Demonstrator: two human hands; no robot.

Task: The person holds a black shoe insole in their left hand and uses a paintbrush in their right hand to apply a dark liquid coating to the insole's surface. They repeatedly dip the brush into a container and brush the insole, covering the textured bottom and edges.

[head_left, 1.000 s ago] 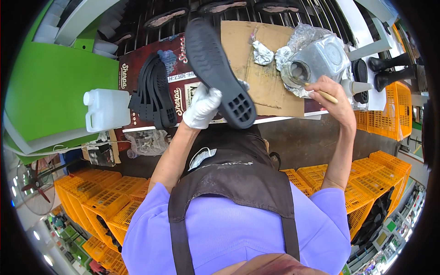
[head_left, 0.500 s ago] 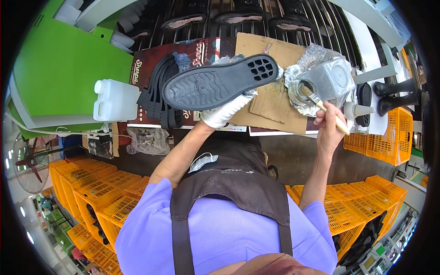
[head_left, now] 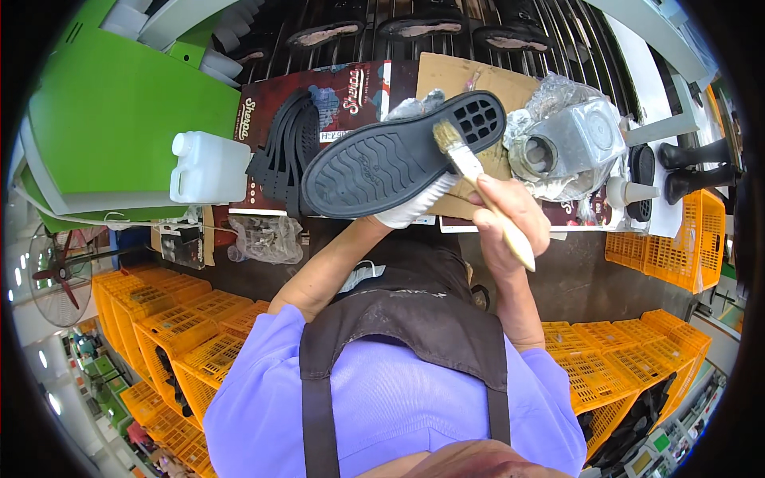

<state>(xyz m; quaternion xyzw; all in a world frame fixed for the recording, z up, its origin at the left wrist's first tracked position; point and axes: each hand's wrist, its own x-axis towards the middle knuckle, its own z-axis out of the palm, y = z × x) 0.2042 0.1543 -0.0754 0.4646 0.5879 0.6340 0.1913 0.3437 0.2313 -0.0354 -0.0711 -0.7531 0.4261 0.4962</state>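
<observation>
A black rubber shoe sole is held tilted over the front of the table, with wavy ribs at its wider end and a grid of cavities at the heel. My left hand, in a white glove, grips it from below; its far fingers are mostly hidden. In my bare right hand is a paintbrush with a pale wooden handle. The bristles lie over the sole beside the heel grid; whether they touch it I cannot tell. Right of the sole, a clear plastic jug lies tipped, its round opening toward me.
Several more black soles stand stacked on the left. Nearby is a white jug. Cardboard covers part of the table. A white nozzle bottle sits at the right. Black boots line the rollers behind. Orange crates stand around me.
My right hand has brought the brush leftward from the opening of the clear jug to over the sole. The sole, still in my left hand, appears slightly further right and lower.
</observation>
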